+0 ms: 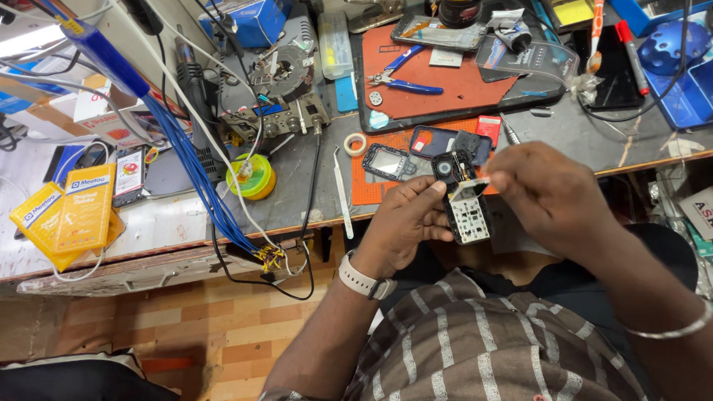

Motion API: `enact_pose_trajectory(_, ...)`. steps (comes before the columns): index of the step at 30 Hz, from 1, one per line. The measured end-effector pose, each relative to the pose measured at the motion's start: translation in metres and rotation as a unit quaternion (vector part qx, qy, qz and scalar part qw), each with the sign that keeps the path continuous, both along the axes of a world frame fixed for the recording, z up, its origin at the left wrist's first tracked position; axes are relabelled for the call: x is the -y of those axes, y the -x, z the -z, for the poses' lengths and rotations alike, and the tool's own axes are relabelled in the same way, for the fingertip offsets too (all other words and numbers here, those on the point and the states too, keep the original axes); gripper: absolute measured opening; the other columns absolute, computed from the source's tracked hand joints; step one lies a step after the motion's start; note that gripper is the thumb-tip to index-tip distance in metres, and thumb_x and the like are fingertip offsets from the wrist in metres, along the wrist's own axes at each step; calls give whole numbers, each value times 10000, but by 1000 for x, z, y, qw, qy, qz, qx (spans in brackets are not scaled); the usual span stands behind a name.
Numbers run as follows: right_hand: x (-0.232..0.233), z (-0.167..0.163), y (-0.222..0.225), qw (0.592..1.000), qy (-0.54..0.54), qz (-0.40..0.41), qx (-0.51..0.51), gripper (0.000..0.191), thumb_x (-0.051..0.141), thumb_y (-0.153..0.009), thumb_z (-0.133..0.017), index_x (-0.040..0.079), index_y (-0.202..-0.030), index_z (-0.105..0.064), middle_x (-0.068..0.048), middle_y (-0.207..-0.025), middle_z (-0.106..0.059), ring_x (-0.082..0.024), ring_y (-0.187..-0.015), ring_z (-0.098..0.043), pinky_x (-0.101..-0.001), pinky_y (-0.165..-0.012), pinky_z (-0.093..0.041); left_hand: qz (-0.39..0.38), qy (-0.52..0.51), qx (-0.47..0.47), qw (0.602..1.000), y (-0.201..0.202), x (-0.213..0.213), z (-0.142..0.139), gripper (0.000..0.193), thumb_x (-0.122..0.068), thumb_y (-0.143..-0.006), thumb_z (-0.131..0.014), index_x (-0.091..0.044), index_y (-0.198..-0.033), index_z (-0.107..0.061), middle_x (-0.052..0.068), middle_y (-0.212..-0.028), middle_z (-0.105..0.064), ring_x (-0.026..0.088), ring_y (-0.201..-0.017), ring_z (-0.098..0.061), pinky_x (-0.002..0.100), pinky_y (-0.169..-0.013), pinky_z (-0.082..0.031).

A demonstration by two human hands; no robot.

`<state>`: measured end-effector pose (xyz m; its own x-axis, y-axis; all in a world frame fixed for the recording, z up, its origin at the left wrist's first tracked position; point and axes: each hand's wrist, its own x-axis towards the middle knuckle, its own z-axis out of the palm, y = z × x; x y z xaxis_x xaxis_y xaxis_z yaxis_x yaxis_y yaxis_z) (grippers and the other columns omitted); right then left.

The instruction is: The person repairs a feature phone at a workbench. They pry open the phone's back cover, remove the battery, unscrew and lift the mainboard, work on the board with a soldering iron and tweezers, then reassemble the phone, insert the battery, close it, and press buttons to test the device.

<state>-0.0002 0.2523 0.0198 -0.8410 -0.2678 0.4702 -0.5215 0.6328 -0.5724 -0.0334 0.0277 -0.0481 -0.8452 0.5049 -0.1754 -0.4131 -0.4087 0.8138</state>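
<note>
Striped brown-and-grey shirt fabric (462, 349) fills the bottom of the view, and both forearms reach up from it toward a small opened black phone body with a pale circuit board showing (464, 207). That phone body is the landmark for everything else: it is held in the air just in front of the grey cluttered counter (307, 187), near its front edge.

Left hand (406, 222), with a white watch band on the wrist, has its fingers (431, 190) clenched around the left side and back of the phone body. Right hand (547, 194), with a thin silver bangle on the wrist, is at the phone body's upper right, its fingers pinching a small pale strip (476, 186) at the top of the board; exactly how the strip joins the board cannot be told.

Just beyond the phone body lies an orange ribbed mat (372, 187) carrying a black rectangular phone frame (387, 162). To the left of it lies a pair of slim metal tweezers (342, 193), and farther left a round yellow-green spool (251, 177). Well beyond, on a red-brown work mat (448, 78), rest blue-handled pliers (403, 80).
</note>
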Motion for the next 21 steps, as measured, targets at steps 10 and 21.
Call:
enact_pose_trajectory(10,5,61,-7,770,419,-47,478,383,71,-910,-684,-76,-1255,-608,-114,-895,-721,-143,-733,-706,-250,-620,-569,-25,-30,-23,999,-4,-4,-3,292,-258,-1086,-518,-11,-1190,-634,47,-965,-731,95,-777,-695,231,-675,-583)
enact_pose_trajectory(21,18,61,-12,820,433,-24,372,347,-9,-921,-661,-89,-1253,-598,-133,-937,-725,-122,-761,-703,-231,-675,-592,-40,55,-153,986,-25,-9,0,298,31,-955,-640,57,-1252,-620,44,-997,-674,66,-822,-643,211,-739,-556)
